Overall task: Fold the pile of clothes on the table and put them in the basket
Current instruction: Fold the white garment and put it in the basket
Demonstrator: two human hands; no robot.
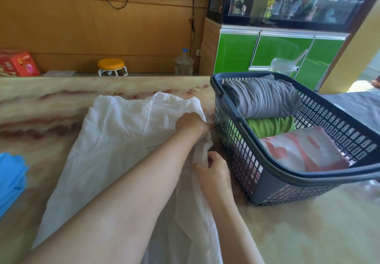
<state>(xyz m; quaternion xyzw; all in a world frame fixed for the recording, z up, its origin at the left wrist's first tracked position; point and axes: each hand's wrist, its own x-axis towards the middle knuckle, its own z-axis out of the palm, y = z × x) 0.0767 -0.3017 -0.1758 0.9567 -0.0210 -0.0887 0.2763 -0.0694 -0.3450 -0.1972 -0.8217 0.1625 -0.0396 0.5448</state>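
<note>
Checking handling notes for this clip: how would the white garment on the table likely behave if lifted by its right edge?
The white garment looks thin and semi-sheer, so probably very light. It wrinkles and bunches where the left hand and right hand pinch it, suggesting it would droop limply rather than hold shape. Part already hangs over the table's near edge, so it may slide off.

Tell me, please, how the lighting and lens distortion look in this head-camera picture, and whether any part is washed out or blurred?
Head view: bright daylight from the right; the white garment is nearly washed out, its folds faint. The table shows soft glare near the basket. Wide-angle bending curves the table's far edge and stretches both forearms. The left hand and right hand look slightly soft.
</note>
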